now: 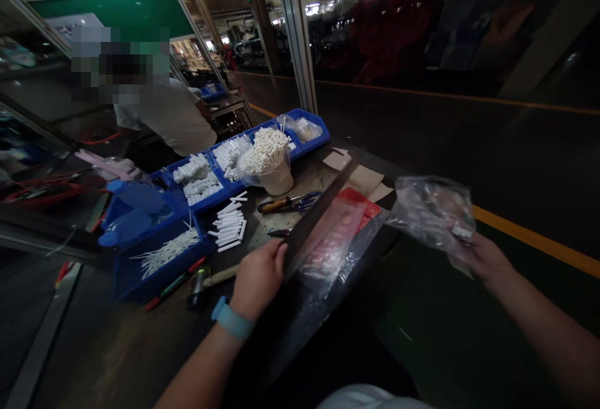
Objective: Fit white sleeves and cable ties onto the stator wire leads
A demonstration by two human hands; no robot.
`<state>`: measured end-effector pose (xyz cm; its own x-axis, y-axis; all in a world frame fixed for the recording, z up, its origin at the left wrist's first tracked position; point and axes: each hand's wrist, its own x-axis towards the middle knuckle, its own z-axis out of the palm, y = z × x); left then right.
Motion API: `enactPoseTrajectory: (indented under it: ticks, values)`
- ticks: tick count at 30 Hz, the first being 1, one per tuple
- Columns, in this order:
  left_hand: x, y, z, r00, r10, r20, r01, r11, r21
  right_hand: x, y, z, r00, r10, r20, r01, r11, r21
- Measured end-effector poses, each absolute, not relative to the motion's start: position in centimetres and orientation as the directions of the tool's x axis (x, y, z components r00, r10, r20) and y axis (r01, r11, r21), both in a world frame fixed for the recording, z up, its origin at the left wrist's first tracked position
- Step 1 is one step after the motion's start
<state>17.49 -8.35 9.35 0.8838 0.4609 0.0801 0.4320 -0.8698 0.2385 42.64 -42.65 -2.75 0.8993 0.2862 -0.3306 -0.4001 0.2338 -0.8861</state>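
My left hand (259, 276), with a light blue band at its wrist, is closed on the near end of a dark flat panel (321, 212), which stands tilted on edge. Beside that panel lie a red printed packet (349, 215) and clear plastic film (344, 265), near the table's right edge. Out to the right, beyond the table, my right hand (482, 256) grips a crumpled clear plastic bag (434, 209). Something small and whitish shows at its fingers, too blurred to name. What the bag contains is unclear.
Blue bins (162, 252) hold white sticks and short white tubes. A tub of white-tipped sticks (269, 159), loose white tubes (229, 224), a screwdriver (276, 204), a mallet (199, 287) and cardboard pieces (365, 177) lie around the table. Another person (164, 112) is behind the bins.
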Motion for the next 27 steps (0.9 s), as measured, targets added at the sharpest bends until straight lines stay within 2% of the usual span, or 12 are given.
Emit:
enactPoseTrajectory:
  ticks: [4, 6, 9, 14, 17, 21, 25, 27]
  values:
    - [16.8, -6.3, 11.9, 0.838, 0.514, 0.181, 0.473, -0.851, 0.228, 40.6, -37.0, 0.1, 0.772, 0.581, -0.258, -0.478, 0.263, -0.838]
    - [16.6, -5.8, 12.8, 0.821, 0.530, 0.214, 0.493, -0.846, 0.204, 39.8, -34.0, 1.2, 0.715, 0.662, -0.225, -0.488, 0.241, -0.839]
    - [16.4, -5.5, 13.8, 0.797, 0.548, 0.254, 0.512, -0.836, 0.196, 38.8, -29.4, 2.0, 0.655, 0.719, -0.232, -0.478, 0.156, -0.865]
    - [16.3, -5.2, 14.9, 0.783, 0.556, 0.279, 0.525, -0.831, 0.184, 37.3, -23.5, 2.6, 0.633, 0.753, -0.178, -0.430, 0.151, -0.890]
    - [16.0, -4.9, 15.1, 0.778, 0.559, 0.286, 0.524, -0.829, 0.194, 37.5, -23.5, 4.0, 0.625, 0.768, -0.139, -0.391, 0.154, -0.907]
    - [15.9, -5.1, 14.3, 0.786, 0.552, 0.279, 0.466, -0.825, 0.319, 39.3, -27.9, 6.1, 0.673, 0.720, -0.171, -0.373, 0.131, -0.919]
    - [16.4, -6.2, 12.8, 0.837, 0.496, 0.230, 0.369, -0.823, 0.431, 40.2, -30.8, 6.9, 0.766, 0.615, -0.189, -0.446, 0.296, -0.844]
    - [16.5, -6.7, 12.4, 0.847, 0.490, 0.205, 0.362, -0.815, 0.452, 39.8, -30.1, 6.4, 0.790, 0.588, -0.172, -0.415, 0.308, -0.856]
